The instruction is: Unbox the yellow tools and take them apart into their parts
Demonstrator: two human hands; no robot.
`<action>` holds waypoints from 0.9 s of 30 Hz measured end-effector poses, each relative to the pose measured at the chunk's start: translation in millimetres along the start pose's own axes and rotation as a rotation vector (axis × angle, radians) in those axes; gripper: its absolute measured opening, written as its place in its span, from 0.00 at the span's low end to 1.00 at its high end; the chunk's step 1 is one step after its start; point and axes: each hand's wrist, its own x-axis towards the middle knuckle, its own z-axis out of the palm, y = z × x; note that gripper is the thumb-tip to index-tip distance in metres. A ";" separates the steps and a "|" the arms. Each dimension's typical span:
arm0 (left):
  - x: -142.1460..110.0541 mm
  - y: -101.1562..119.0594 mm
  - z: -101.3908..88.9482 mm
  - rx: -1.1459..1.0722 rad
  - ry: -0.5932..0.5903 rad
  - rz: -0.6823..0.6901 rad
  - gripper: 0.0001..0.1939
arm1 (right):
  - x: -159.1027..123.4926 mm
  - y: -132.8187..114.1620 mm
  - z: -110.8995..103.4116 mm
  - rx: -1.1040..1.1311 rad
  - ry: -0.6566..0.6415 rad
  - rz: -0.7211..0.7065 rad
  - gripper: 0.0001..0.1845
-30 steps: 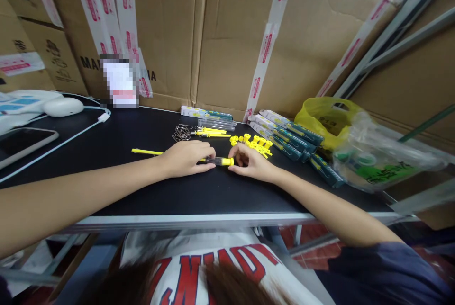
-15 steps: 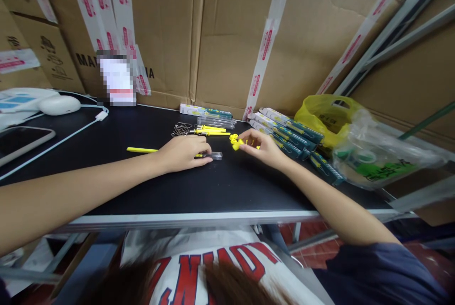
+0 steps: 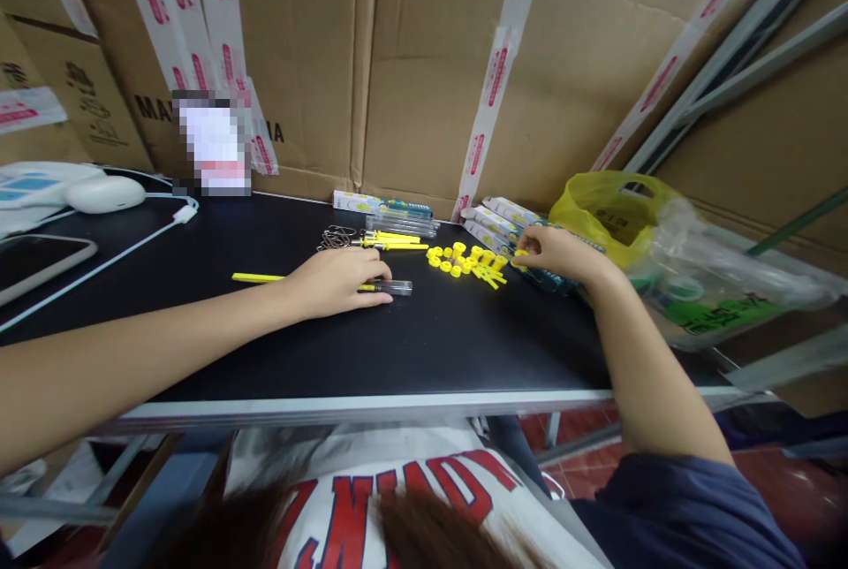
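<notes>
Clear pen barrel (image 3: 395, 287): lies flat on the black table (image 3: 411, 348), near its middle, its open end pointing right; a yellow rod runs from its left end under the palm and shows again beyond the wrist as a yellow stick (image 3: 257, 277).
Left hand (image 3: 337, 279): rests palm down over the left part of the barrel, fingers curled loosely around it and pinning it to the table top.
Right hand (image 3: 560, 253): well apart from the barrel, over at the right, resting on the green-and-white pen packs (image 3: 494, 220); fingers bent, thumb and forefinger pinched on a small yellow piece (image 3: 521, 254).
Yellow caps (image 3: 464, 260): a loose scatter of small round and stubby parts, lying between the barrel's tip and the right hand.
Yellow pen parts (image 3: 394, 242): a small bunch of thin sticks behind the left hand, with a tangle of wire springs (image 3: 336, 238) just to their left.
Clear tubes (image 3: 403, 223): a few empty barrels lying side by side behind the sticks, beside one boxed pack (image 3: 371, 204) at the table's back edge.
Yellow plastic bag (image 3: 613, 211): at the far right, touching a clear plastic bag (image 3: 715, 282) with green print.
Far left: a phone (image 3: 36, 260) lying flat, a white cable (image 3: 125, 244), and a white device (image 3: 106, 193).
Backdrop: taped cardboard boxes (image 3: 424, 65) stacked behind the table.
</notes>
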 end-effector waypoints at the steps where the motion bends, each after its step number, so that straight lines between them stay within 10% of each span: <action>1: -0.7 0.5 -4.3 0.017 -0.015 -0.005 0.22 | 0.9 1.1 1.3 -0.021 -0.030 0.006 0.10; 8: -30.6 -20.1 -28.2 0.090 -0.024 -0.240 0.32 | 10.2 6.6 15.6 -0.104 -0.106 0.001 0.13; 15: -79.2 -48.0 -4.8 -0.123 0.030 -0.486 0.33 | 11.4 -0.5 20.3 -0.091 -0.154 0.017 0.12; 27: -67.7 -49.4 6.5 -0.390 0.094 -0.354 0.23 | 0.9 -12.7 11.5 -0.181 0.042 0.076 0.24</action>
